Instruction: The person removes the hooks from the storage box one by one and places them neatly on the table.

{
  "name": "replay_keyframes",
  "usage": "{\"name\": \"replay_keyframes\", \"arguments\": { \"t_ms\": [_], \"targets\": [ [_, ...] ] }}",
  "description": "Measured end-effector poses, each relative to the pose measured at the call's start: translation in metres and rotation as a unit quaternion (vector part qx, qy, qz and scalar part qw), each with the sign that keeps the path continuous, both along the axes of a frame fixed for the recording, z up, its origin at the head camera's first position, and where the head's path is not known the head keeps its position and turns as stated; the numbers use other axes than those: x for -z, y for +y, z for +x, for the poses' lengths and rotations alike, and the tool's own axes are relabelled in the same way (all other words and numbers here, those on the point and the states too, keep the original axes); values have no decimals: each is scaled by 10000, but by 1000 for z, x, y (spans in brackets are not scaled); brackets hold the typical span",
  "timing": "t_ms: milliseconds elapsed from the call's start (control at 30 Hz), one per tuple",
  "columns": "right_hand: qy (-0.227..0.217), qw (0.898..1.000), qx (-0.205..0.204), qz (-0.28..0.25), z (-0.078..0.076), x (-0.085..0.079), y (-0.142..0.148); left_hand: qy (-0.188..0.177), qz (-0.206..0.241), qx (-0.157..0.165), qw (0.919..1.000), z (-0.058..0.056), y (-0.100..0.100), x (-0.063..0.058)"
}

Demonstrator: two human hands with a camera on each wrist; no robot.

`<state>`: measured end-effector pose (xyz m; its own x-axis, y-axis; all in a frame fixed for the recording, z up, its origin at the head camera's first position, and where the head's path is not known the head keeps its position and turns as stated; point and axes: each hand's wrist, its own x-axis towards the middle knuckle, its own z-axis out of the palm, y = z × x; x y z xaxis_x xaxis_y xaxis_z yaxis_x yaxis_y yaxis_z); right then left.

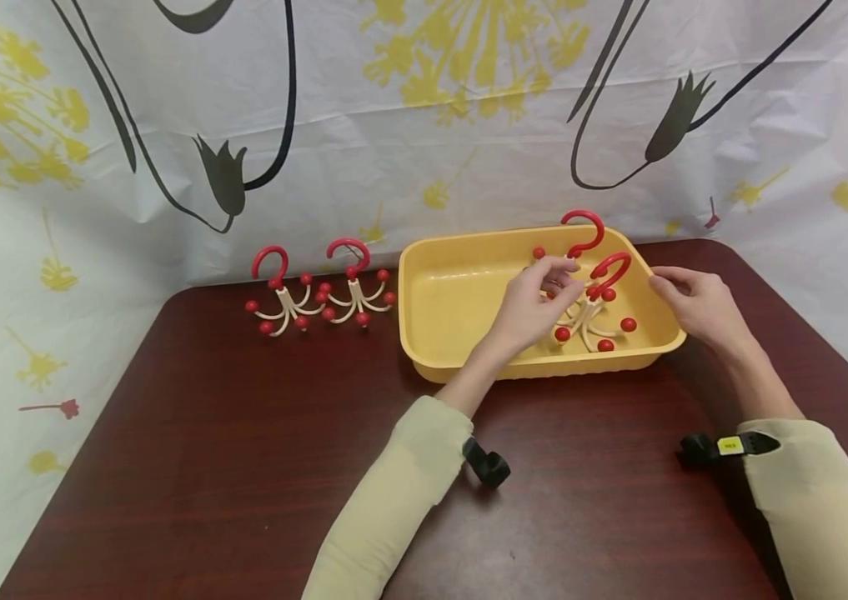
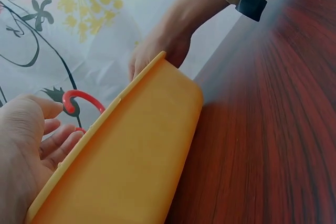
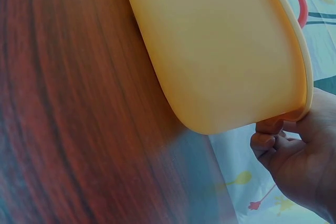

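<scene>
A yellow plastic bin (image 1: 442, 304) stands on the table and holds two hangers with red hooks, cream arms and red ball ends. The front hanger (image 1: 587, 315) is upright; the back hanger (image 1: 594, 223) is partly hidden by my left hand (image 1: 531, 304). That hand hovers over the bin with loosely bent fingers, nothing between thumb and fingers, its fingertips near the red hooks. At the bin's right end, my right hand (image 1: 704, 308) pinches the rim, with curled fingers (image 3: 265, 142) under the edge in the right wrist view.
Two more such hangers, one at the far left (image 1: 286, 304) and one beside the bin (image 1: 356, 293), stand on the dark red wooden table (image 1: 243, 450). Behind the table hangs a white flower-printed cloth (image 1: 408, 150). Black wrist straps (image 1: 485, 462) sit over both sleeves.
</scene>
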<state>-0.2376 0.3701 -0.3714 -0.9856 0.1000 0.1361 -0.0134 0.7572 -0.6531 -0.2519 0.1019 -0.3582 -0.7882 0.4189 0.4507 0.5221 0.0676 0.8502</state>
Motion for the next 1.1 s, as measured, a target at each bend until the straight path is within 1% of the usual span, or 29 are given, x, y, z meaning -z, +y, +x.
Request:
{"name": "replay_keyframes", "arguments": {
  "t_ms": [300,533,667,767,933,1100],
  "targets": [
    [-38,10000,22,-15,0,-1,-1,-238,-210,-74,9995,2,15,-3],
    [-31,10000,10,-7,1,-1,-1,-356,-99,-127,9992,0,27,-1],
    [-46,10000,4,-42,1,0,-1,-441,-85,-157,9989,0,30,0],
    [-56,10000,-2,-70,1,0,-1,-370,-70,-188,9991,1,30,0],
    [-26,10000,-29,-51,1,-1,-1,-144,-106,-200,9996,2,30,1],
    [2,9999,-87,-107,1,-2,0,-84,-120,-229,9996,3,30,2]
  ]
}}
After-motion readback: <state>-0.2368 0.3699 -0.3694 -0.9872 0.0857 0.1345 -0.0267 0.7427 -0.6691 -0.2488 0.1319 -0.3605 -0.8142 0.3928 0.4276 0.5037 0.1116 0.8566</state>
